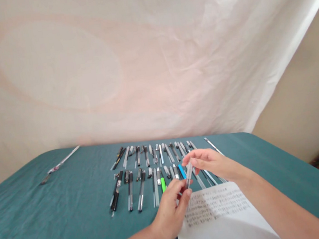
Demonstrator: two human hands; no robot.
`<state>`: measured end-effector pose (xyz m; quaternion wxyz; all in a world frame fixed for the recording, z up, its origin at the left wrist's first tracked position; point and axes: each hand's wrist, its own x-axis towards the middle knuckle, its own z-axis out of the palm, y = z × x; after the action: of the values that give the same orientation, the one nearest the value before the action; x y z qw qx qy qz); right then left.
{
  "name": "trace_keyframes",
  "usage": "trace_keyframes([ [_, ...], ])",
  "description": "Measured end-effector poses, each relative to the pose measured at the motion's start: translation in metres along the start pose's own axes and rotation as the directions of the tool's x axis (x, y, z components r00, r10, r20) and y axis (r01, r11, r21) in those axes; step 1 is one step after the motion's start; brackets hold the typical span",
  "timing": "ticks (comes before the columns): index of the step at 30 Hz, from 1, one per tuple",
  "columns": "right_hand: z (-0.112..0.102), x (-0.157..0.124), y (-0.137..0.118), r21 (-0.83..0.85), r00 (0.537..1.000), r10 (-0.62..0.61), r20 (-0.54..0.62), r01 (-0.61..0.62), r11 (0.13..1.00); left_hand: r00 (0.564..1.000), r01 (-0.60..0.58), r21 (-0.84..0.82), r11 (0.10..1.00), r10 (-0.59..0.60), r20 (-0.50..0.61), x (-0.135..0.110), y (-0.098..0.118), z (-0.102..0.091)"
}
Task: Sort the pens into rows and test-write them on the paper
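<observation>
My left hand (172, 208) and my right hand (210, 162) both pinch one clear pen (189, 174), the left at its lower end and the right at its upper end. They hold it just above a white sheet of handwritten paper (220, 214). Two rows of several pens (150, 164) lie on the teal tablecloth (58, 221) right behind my hands; one is green (163, 183), one blue (181, 170).
A lone pen (61, 163) lies at the far left of the table near its back edge. A pale cloth backdrop (127, 60) hangs behind the table. The table's right edge drops off beside a beige wall.
</observation>
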<state>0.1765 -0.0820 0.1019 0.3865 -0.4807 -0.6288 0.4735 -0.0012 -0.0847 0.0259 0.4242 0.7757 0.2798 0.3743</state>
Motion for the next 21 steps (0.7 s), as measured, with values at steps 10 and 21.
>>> trace_keyframes([
  [10, -0.0013, 0.0015, 0.0036, 0.032, 1.0, -0.005, -0.022, 0.006, 0.999, 1.0, -0.001, 0.0, 1.0, 0.001, 0.008, -0.0002, 0.0001, -0.0001],
  [21, -0.0002, 0.0032, 0.0067, 0.013, 0.999, -0.011, -0.04, 0.011, 1.0, 1.0, 0.001, -0.017, 1.0, -0.001, 0.015, 0.0008, -0.0003, -0.0002],
])
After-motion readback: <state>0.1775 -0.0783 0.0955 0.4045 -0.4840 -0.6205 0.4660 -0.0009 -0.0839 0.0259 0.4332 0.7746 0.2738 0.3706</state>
